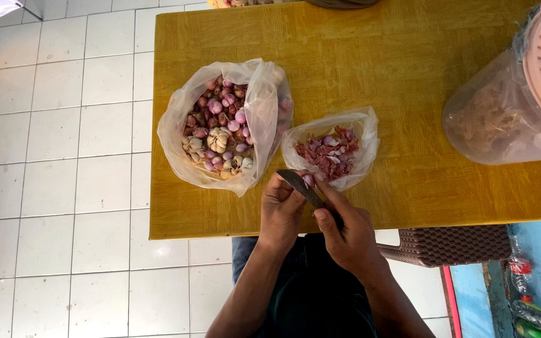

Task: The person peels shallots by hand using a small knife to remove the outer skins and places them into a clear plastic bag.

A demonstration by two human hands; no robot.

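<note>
The table [408, 62] is bearing two bags. At its near edge, the left hand [281, 209] is pinching a shallot [309, 180]: small, light, likely slippery once peeled, best held by its ends. The right hand [345, 235] is gripping the knife [302, 186].

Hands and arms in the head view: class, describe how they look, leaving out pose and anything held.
The left hand and the right hand are bare, with no gloves, rings or watch visible. Both forearms are uncovered; no sleeves show. The fingers have short nails.
</note>
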